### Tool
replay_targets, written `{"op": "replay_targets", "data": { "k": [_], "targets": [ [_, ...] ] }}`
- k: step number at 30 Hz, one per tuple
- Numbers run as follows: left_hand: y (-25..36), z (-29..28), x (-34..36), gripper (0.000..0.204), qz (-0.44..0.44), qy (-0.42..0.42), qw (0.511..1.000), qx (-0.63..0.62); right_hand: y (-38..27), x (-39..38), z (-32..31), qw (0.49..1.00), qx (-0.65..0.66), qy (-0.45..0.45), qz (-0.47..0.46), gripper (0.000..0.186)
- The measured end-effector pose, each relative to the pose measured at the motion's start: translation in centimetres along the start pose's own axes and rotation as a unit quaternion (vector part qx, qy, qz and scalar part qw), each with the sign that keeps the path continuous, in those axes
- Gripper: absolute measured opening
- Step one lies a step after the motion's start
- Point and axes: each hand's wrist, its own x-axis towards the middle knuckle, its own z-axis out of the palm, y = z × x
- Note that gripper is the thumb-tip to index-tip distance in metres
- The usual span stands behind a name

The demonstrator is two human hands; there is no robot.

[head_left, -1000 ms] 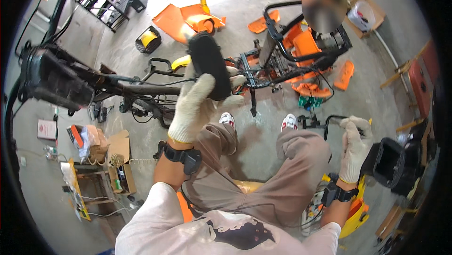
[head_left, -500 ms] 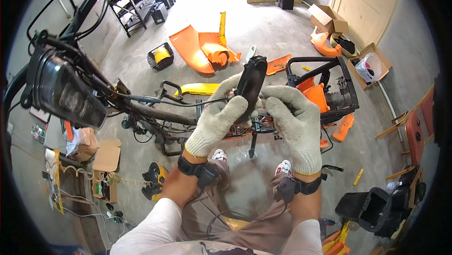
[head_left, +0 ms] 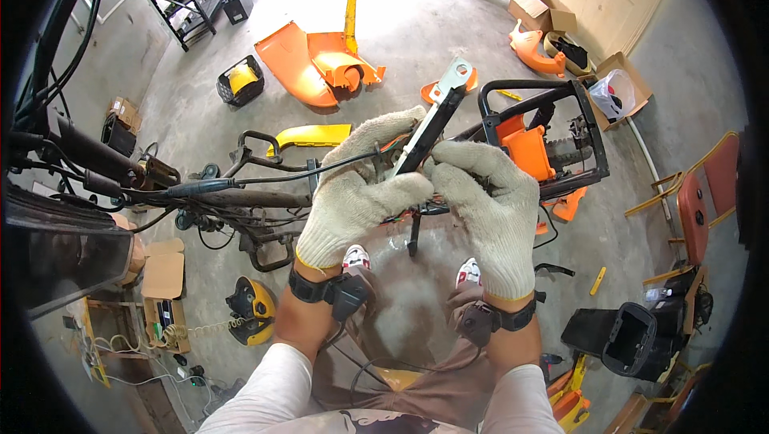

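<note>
In the head view, the flat dark unit (head_left: 438,124) is centred in front of the wearer, over the stripped vehicle frame (head_left: 272,198), tilted with its far end leaning right; a pale plate (head_left: 455,78) with holes runs along its left side, projecting past the far end. The left hand (head_left: 344,202), gloved, is closed around the near part, thumb across the near end and fingers around the left side, which presumably steadies it and leaves the right side free to the other hand. The right hand (head_left: 493,214), also gloved, is just beside that right side, thumb and forefinger drawn together; whether they pinch a small part or only touch the unit I cannot tell. A black cable (head_left: 320,168) comes in from the left and disappears at the left glove, so the unit is probably kept close to the frame by its lead. To the right stands the black tubular rear rack (head_left: 529,86), an orange body panel (head_left: 525,150) within it. Far left on the floor lie orange fairing pieces (head_left: 296,66) and a black basket (head_left: 227,95); nearer is a yellow curved strip (head_left: 316,138). These are likely spread out to leave the frame reachable.
</note>
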Motion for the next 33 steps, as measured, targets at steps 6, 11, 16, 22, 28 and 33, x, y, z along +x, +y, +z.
{"op": "replay_targets", "data": {
  "k": [6, 11, 16, 22, 28, 33],
  "targets": [
    [-1.2, -0.8, -0.1, 0.056, -0.008, -0.020, 0.996, -0.089, 0.0, 0.4, 0.5, 0.999, 0.009, 0.020, 0.026, 0.019],
    [-0.5, -0.4, -0.4, 0.064, -0.032, -0.015, 0.996, -0.088, -0.3, 0.4, 0.7, 0.998, 0.043, 0.033, 0.033, 0.021],
    [-0.8, -0.5, -0.6, 0.065, -0.035, 0.020, 0.999, -0.004, 0.3, 0.2, 1.0, 0.995, 0.081, 0.036, 0.046, 0.020],
    [-2.8, -0.2, -0.5, 0.059, 0.024, 0.090, 0.995, 0.030, 0.3, 0.0, 0.1, 0.999, -0.009, 0.026, -0.029, 0.020],
    [-2.4, 0.7, 0.5, 0.065, 0.059, 0.048, 0.997, 0.033, 0.5, -0.1, 0.3, 0.998, -0.010, 0.034, -0.057, 0.023],
    [-4.1, -0.3, 0.0, 0.046, 0.140, 0.030, 0.979, 0.143, 1.2, -0.1, -0.1, 0.982, -0.092, 0.033, -0.161, 0.026]
  ]
}}
